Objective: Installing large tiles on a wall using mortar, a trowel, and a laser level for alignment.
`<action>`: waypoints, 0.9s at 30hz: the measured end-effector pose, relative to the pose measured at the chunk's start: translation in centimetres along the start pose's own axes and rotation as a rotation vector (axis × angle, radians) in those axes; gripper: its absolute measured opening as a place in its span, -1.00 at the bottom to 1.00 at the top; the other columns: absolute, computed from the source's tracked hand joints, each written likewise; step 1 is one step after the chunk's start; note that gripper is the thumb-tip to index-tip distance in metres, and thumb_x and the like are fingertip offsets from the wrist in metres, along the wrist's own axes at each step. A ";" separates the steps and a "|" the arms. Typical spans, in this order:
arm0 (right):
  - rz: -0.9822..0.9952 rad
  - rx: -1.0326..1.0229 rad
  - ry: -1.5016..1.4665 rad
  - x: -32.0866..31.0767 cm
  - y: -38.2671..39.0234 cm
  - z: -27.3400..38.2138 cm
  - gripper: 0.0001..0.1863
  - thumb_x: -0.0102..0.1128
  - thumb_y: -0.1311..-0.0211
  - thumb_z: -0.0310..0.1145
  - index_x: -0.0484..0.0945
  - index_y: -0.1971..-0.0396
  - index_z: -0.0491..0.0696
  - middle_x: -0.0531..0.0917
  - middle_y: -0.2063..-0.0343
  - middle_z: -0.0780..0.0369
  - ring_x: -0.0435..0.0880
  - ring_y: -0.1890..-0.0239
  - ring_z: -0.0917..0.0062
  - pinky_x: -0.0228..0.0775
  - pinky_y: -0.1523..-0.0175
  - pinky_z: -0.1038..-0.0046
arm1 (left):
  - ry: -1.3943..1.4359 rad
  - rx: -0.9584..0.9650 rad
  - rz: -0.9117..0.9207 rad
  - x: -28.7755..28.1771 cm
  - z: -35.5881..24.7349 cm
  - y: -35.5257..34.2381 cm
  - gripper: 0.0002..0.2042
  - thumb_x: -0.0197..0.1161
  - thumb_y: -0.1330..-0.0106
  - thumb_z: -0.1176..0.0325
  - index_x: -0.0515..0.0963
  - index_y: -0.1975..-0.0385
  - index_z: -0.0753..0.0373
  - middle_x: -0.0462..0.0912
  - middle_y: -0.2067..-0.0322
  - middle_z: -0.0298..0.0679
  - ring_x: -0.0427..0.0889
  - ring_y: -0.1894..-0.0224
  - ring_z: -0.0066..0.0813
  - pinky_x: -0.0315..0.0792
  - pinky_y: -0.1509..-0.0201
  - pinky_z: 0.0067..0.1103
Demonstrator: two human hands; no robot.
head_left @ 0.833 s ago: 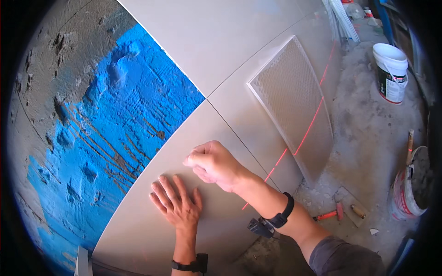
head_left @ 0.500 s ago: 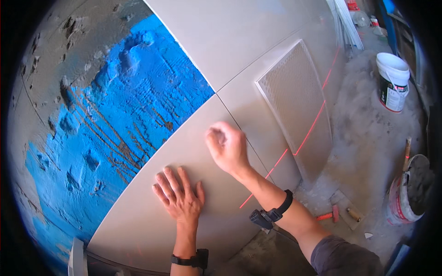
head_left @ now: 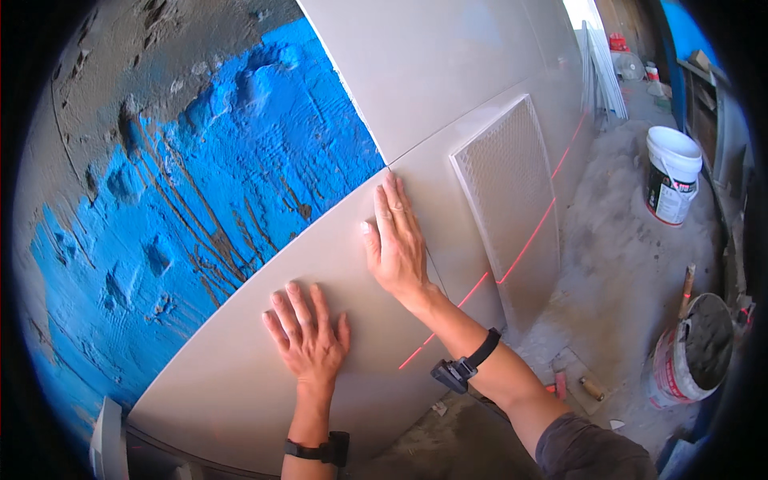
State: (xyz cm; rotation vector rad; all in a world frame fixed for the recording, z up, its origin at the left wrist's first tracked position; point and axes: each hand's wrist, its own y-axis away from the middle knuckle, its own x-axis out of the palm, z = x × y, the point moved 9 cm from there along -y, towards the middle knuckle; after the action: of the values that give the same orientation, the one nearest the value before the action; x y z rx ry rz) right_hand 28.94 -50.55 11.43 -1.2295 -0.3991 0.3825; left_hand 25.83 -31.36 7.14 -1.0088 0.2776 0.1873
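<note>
A large beige wall tile (head_left: 232, 384) stands in the lower row, its upper edge bordering a blue-coated stretch of wall (head_left: 208, 160). My left hand (head_left: 308, 336) lies flat on that tile's face, fingers spread and empty. Farther right, my right hand (head_left: 398, 244) rests with straight fingers at the joint with the neighbouring tile (head_left: 448, 216). Its fingertips touch the tile's upper right corner, just below the upper tile (head_left: 448, 56). Neither hand holds anything. Each wrist wears a black strap.
A loose tile with a patterned back (head_left: 512, 192) leans against the wall, crossed by a red laser line. On the dusty floor at right stand a white bucket (head_left: 674, 176) and a bucket of grey mortar (head_left: 680, 360). A hammer (head_left: 561, 384) and a trowel (head_left: 590, 390) lie nearby.
My right hand has gone from a loose fist above the tile to stretched fingers resting at the corner joint. My left hand stays on the tile. The view has shifted slightly.
</note>
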 end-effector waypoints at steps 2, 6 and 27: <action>-0.051 0.011 -0.132 -1.6 -0.3 0.7 -0.61 0.18 -0.37 -0.38 0.48 -0.07 -0.33 0.51 -0.14 -0.13 0.51 -0.17 0.01 0.39 -0.22 0.11 | -0.006 0.001 -0.009 0.0 -0.1 0.0 -0.27 0.24 -0.31 -0.03 0.29 -0.43 0.19 0.08 -0.51 0.10 -0.03 -0.56 0.18 -0.14 -0.59 0.07; 0.093 0.418 -0.677 -2.1 -1.0 0.0 -0.75 0.31 -0.30 -0.43 0.50 0.55 -0.18 0.62 0.61 0.16 0.58 0.59 0.38 0.39 0.46 0.31 | -0.004 -0.011 -0.006 0.0 0.5 0.4 -0.28 0.22 -0.33 -0.03 0.27 -0.45 0.16 0.09 -0.51 0.08 -0.01 -0.56 0.18 -0.12 -0.58 0.06; 0.518 0.994 -0.790 2.6 -3.4 -11.6 -0.38 0.33 -0.28 0.22 0.52 0.65 -0.07 0.43 0.85 0.28 0.42 0.82 0.51 0.12 0.67 0.44 | 0.008 -0.015 -0.034 0.1 0.5 0.4 -0.30 0.22 -0.34 -0.01 0.29 -0.45 0.14 0.13 -0.51 0.03 -0.01 -0.57 0.12 -0.14 -0.60 0.01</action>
State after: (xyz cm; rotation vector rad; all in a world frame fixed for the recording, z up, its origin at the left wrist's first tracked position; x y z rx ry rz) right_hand 37.14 -59.81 11.57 -0.1344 -0.4588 1.3441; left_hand 25.84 -30.70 7.05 -1.0282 0.2669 0.1550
